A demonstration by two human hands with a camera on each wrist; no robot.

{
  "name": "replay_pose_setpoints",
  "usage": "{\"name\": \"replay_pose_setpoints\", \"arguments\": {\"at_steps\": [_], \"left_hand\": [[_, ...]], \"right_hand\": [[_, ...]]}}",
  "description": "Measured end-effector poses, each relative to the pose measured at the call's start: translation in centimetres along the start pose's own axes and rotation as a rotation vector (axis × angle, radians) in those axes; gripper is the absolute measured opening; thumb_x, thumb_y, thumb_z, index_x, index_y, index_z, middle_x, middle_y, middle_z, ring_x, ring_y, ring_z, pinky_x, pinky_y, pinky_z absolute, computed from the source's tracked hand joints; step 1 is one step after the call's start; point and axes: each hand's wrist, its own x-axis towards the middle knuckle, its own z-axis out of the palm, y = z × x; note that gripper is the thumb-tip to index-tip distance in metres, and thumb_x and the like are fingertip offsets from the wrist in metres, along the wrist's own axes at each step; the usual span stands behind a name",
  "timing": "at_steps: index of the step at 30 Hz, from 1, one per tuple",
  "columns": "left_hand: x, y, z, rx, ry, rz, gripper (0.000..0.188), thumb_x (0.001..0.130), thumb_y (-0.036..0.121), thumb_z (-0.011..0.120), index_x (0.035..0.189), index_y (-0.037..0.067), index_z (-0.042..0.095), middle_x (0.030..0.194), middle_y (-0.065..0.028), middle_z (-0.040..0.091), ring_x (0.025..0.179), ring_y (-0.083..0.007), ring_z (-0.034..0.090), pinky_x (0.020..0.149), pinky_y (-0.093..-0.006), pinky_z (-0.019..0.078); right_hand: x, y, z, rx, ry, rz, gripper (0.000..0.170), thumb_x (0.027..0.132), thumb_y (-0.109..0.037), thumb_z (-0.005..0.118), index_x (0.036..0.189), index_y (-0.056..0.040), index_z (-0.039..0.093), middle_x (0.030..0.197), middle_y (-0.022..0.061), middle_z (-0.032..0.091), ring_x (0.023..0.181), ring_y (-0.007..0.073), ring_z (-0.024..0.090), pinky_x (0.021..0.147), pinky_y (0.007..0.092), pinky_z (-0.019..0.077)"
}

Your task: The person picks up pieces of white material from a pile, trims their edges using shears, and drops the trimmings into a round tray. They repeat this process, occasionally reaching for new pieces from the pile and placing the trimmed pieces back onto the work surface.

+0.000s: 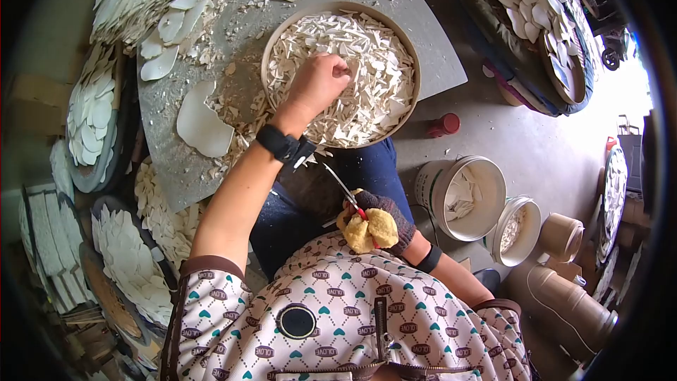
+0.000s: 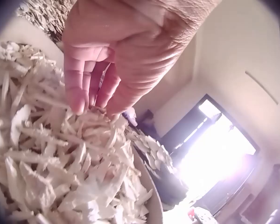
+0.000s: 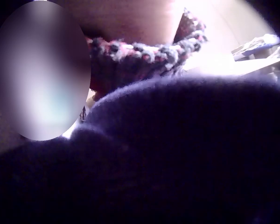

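My bare left hand [image 1: 317,86] is over a round tray [image 1: 416,77] heaped with thin white chips [image 1: 360,109]. In the left wrist view, thumb and fingers come together at the top of the heap and pinch a small chip [image 2: 99,110]. By my lap, my right hand [image 1: 402,222], in a dark knitted glove, grips scissors [image 1: 340,182] with red handles padded in yellow cloth [image 1: 379,231]. Their blades point up and left toward the tray. The right wrist view shows mostly dark cloth and the glove's knitted cuff [image 3: 140,55]; the scissors are hidden there.
The tray sits at the near edge of a grey table [image 1: 437,63] strewn with crumbs. A large white flat piece [image 1: 204,120] lies left of it. Two white buckets [image 1: 430,190] holding pieces and a red-capped container [image 1: 444,125] stand on the floor at right. Loaded round trays [image 1: 92,127] line the left.
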Motion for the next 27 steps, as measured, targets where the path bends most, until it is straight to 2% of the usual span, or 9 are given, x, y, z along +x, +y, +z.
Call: {"name": "replay_pose_setpoints", "arguments": {"at_steps": [3,4,8,13,15,18,21,24,27], "left_hand": [[0.1,-0.5,0.5,-0.04,0.037,-0.059,0.015,0.072,0.012,0.066,0.085,0.004,0.066,0.076,-0.009,0.065,0.07,-0.0198,0.063,0.065,-0.027,0.0491],[0.0,-0.7,0.4,-0.057,0.076,-0.043,0.012,0.073,0.01,0.064,0.083,0.003,0.065,0.072,-0.0072,0.065,0.064,-0.0166,0.062,0.062,-0.0266,0.0492],[-0.4,-2.8,-0.7,-0.184,0.012,-0.14,0.011,0.077,0.007,0.061,0.084,-0.001,0.063,0.07,-0.0051,0.064,0.059,-0.0088,0.059,0.054,-0.0237,0.0486],[-2.6,-2.5,-7.1,-0.422,-0.172,-0.363,0.01,0.079,0.006,0.059,0.085,-0.002,0.06,0.068,-0.0057,0.061,0.057,-0.0098,0.06,0.048,-0.0198,0.0481],[-3.4,-3.2,-9.0,-0.434,-0.119,-0.448,0.007,0.076,0.004,0.06,0.081,-0.001,0.06,0.067,-0.0061,0.061,0.056,-0.0097,0.06,0.046,-0.02,0.0473],[-4.2,-4.3,-10.1,-0.454,-0.094,-0.474,0.007,0.076,0.003,0.059,0.081,-0.002,0.058,0.067,-0.0065,0.061,0.055,-0.0105,0.06,0.046,-0.0208,0.0475],[-4.5,-3.6,-10.1,-0.43,-0.12,-0.496,0.008,0.076,0.003,0.057,0.082,-0.002,0.057,0.068,-0.007,0.061,0.056,-0.0113,0.06,0.047,-0.0215,0.0481],[-4.5,-3.9,-9.7,-0.471,-0.116,-0.452,0.01,0.079,0.005,0.055,0.086,-0.002,0.057,0.071,-0.0068,0.06,0.058,-0.0119,0.061,0.049,-0.0213,0.0479],[-4.1,-3.9,-9.2,-0.463,-0.103,-0.468,0.015,0.081,0.005,0.052,0.093,-0.003,0.058,0.073,-0.0082,0.06,0.059,-0.0124,0.06,0.05,-0.0216,0.0481]], "right_hand": [[-0.5,-0.3,0.9,-0.03,0.022,-0.018,0.019,0.094,-0.016,0.042,0.097,-0.0015,0.054,0.083,0.0035,0.056,0.075,0.0104,0.055,0.071,0.0222,0.0477],[-0.3,-0.2,0.7,-0.057,0.021,-0.021,0.019,0.094,-0.016,0.042,0.097,-0.0019,0.054,0.082,0.0034,0.056,0.075,0.0103,0.055,0.07,0.0223,0.0476],[0.6,0.4,-0.7,-0.088,0.021,0.017,0.018,0.094,-0.016,0.042,0.095,-0.0029,0.054,0.081,0.0027,0.055,0.074,0.0099,0.054,0.068,0.0224,0.0468],[0.6,0.2,-0.8,-0.129,0.014,-0.005,0.017,0.093,-0.016,0.042,0.094,-0.0034,0.054,0.081,0.0024,0.055,0.075,0.0097,0.054,0.069,0.0222,0.0461],[0.7,0.2,-0.9,-0.061,0.009,0.028,0.016,0.093,-0.015,0.042,0.095,-0.0034,0.054,0.082,0.0023,0.055,0.077,0.0099,0.054,0.071,0.0221,0.046],[0.2,-0.1,0.1,-0.492,-0.018,-0.103,0.016,0.093,-0.014,0.042,0.099,-0.0033,0.053,0.084,0.0024,0.055,0.079,0.0109,0.054,0.073,0.0223,0.0463],[0.5,0.1,-0.6,-0.542,0.002,-0.105,0.017,0.093,-0.012,0.041,0.102,-0.0027,0.052,0.086,0.0027,0.055,0.081,0.0118,0.055,0.074,0.0223,0.0463],[0.5,0.2,-0.6,-0.388,-0.004,-0.087,0.018,0.094,-0.013,0.04,0.101,-0.0028,0.053,0.086,0.0034,0.055,0.08,0.0115,0.055,0.074,0.0226,0.0466],[1.2,0.6,-1.5,-0.06,-0.002,0.026,0.018,0.094,-0.014,0.04,0.1,-0.0021,0.053,0.086,0.0042,0.056,0.079,0.0114,0.055,0.073,0.0235,0.0475]]}}
